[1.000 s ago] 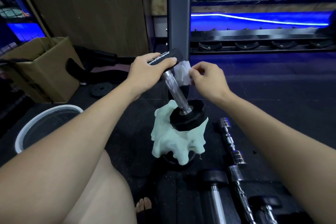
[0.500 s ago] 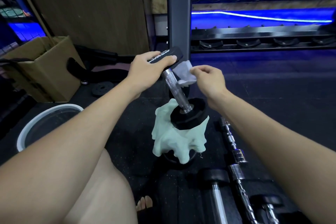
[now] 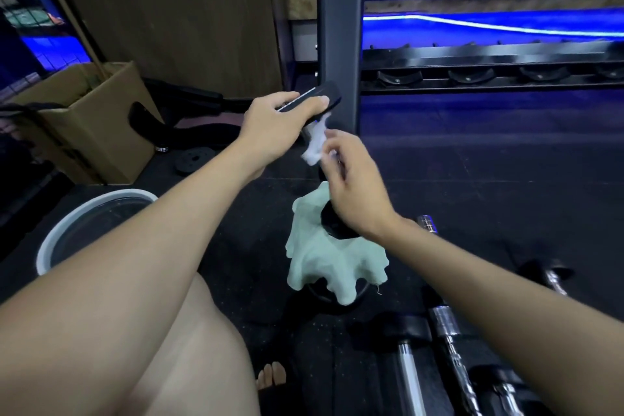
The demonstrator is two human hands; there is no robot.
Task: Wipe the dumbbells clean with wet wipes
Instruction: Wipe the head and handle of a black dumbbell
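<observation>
A black dumbbell point(image 3: 332, 224) stands tilted on end in the middle of the view, its lower head resting on a pale green cloth point(image 3: 332, 258). My left hand point(image 3: 278, 120) grips the upper black head from above. My right hand point(image 3: 354, 186) holds a crumpled white wet wipe point(image 3: 315, 145) pressed around the handle just under the upper head. The chrome handle is hidden behind my right hand and the wipe.
A white-rimmed bucket point(image 3: 67, 228) sits on the floor at the left, with a cardboard box point(image 3: 91, 125) behind it. More dumbbells point(image 3: 449, 341) lie on the black mat at the lower right. A steel post point(image 3: 339, 27) and a rack point(image 3: 489, 71) rise behind.
My right hand has moved from beside the handle onto it, wrapping the wipe around the bar and hiding it. My left hand keeps its grip on the upper head.
</observation>
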